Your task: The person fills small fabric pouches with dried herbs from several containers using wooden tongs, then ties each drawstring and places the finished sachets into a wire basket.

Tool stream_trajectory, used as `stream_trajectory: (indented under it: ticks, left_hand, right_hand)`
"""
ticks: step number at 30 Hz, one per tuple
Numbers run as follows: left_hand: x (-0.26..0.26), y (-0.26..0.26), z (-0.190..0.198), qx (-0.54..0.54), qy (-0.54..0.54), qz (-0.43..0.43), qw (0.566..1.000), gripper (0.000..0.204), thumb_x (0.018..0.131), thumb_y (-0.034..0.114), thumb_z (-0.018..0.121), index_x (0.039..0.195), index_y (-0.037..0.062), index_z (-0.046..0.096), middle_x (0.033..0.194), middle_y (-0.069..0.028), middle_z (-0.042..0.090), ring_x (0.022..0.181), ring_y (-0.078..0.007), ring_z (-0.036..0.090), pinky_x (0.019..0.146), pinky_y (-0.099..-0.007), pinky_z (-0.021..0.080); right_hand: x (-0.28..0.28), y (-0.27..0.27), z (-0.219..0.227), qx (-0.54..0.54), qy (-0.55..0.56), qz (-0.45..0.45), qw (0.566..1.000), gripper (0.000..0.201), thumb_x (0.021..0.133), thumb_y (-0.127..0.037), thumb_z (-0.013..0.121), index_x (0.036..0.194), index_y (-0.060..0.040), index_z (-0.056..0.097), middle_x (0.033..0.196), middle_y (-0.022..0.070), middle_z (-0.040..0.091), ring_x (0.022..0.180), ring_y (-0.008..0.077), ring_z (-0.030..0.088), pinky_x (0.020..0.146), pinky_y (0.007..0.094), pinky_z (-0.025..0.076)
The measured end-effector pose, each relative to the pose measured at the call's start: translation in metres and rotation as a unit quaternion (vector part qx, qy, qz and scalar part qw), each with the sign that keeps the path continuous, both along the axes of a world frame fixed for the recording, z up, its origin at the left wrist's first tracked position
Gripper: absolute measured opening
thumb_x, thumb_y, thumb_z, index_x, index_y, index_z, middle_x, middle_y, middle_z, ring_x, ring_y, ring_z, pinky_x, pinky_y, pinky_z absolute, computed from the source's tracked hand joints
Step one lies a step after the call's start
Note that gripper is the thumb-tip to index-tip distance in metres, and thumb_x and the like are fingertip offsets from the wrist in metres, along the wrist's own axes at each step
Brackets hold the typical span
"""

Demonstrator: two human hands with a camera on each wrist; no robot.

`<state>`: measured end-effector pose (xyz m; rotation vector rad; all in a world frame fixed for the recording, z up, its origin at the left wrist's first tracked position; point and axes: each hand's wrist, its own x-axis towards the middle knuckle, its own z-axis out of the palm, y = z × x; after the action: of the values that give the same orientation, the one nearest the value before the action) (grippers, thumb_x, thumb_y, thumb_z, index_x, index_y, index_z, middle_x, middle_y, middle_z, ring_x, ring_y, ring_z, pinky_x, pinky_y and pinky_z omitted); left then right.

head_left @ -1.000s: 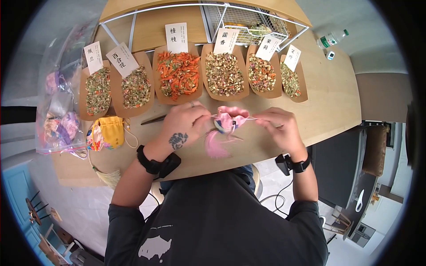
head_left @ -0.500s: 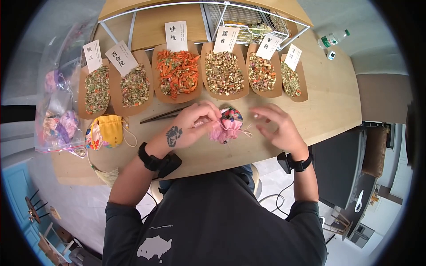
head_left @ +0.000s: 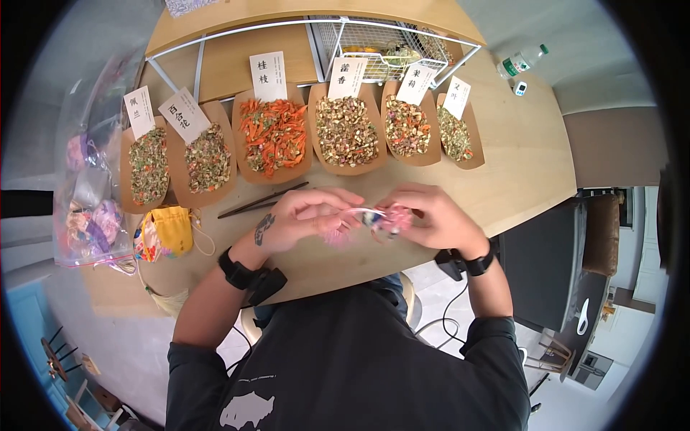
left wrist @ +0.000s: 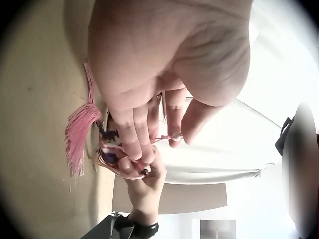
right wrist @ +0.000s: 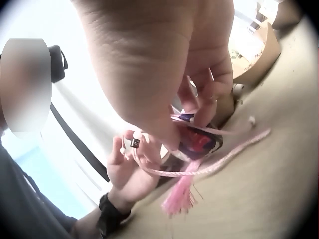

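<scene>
Two hands meet over a small pink pouch (head_left: 395, 218) at the centre of the frame, above the near edge of a wooden table (head_left: 528, 147). The left hand (head_left: 291, 217) has its grip together, thumb and forefinger pinching a pink cord (left wrist: 163, 138) at a white bead; the right hand (head_left: 444, 217) has its grip clamped on the pouch, fingers curled around the fabric (blurred in the head view). A pink tassel (left wrist: 79, 132) trails beside it.

Half a second earlier, the right hand was off the pouch with fingers spread while the left hand held it; now the right hand clasps it. The trays appear slightly lower and farther left in the frame.

Six brown paper trays (head_left: 206, 200), each with a label card, line the upper part of the frame. The third from left contains orange dried pieces (head_left: 273, 136); the fourth, a pale chopped mix (head_left: 347, 131); the others, mixed dried bits. At left, a clear plastic bag (head_left: 90, 261) holds purple and pink pouches (head_left: 108, 219), with a yellow pouch (head_left: 174, 231) just beside it.
</scene>
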<state>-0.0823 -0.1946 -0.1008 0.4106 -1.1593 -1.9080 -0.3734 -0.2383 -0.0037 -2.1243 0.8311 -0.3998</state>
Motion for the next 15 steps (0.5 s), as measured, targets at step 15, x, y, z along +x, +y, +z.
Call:
stream_trajectory:
  ticks: [15]
  left_hand:
    - [0.005,-0.002,0.004,0.041,-0.066,-0.033,0.996,0.031,0.105,0.02,0.066,0.127,-0.0005,0.07,0.118,-0.0087,0.075,0.1,-0.0171,0.074,0.087,-0.0326,0.058]
  right_hand:
    - [-0.046,-0.051,0.06,0.038,-0.143,-0.176,0.973,0.05,0.093,0.002,0.072,0.142,-0.0053,0.062,0.13,0.0065,0.069,0.116,0.0158,0.067,0.089,0.028,0.057]
